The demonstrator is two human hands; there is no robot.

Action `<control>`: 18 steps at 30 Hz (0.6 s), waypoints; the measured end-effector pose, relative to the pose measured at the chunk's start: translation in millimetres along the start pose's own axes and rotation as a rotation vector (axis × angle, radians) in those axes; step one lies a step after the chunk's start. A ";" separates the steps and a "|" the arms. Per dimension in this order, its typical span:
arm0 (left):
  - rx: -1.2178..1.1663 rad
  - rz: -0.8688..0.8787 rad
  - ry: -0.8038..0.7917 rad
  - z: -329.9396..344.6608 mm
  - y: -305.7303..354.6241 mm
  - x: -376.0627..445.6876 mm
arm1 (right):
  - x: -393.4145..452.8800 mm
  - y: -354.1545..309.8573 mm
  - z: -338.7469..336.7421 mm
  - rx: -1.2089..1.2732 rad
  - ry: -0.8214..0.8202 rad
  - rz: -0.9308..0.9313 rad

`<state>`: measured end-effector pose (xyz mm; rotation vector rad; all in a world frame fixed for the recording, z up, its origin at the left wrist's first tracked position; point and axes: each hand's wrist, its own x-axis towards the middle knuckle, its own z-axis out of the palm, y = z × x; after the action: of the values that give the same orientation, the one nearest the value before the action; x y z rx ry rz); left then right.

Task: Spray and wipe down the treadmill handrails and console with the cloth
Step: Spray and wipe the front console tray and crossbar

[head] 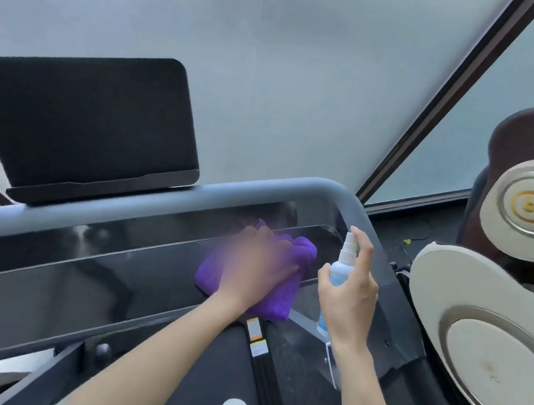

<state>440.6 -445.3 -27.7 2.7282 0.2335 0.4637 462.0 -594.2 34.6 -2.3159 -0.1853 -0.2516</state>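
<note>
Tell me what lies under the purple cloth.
The purple cloth lies on the treadmill's glossy black console panel, with the left hand pressing on top. The patch of panel directly beneath the cloth is covered, so its state cannot be seen.

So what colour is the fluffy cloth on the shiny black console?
Purple; the fluffy cloth shows best in the head view, under the left hand.
</note>
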 end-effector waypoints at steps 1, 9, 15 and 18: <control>0.005 -0.035 0.021 -6.6 -10.8 -9.4 | -2.1 -5.7 4.3 0.002 -0.007 -0.012; 0.191 -0.543 0.235 -77.9 -124.6 -97.4 | -32.3 -47.8 37.7 0.069 -0.106 -0.066; 0.219 -0.728 0.284 -62.8 -109.5 -69.9 | -41.1 -42.1 32.5 0.008 -0.126 -0.092; 0.208 -0.515 0.237 -43.8 -77.2 -31.9 | -36.3 -33.5 23.7 -0.036 -0.095 -0.060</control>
<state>387.9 -367.1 -27.5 2.6535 1.0664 0.6339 422.6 -556.0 33.4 -2.3616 -0.3009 -0.1767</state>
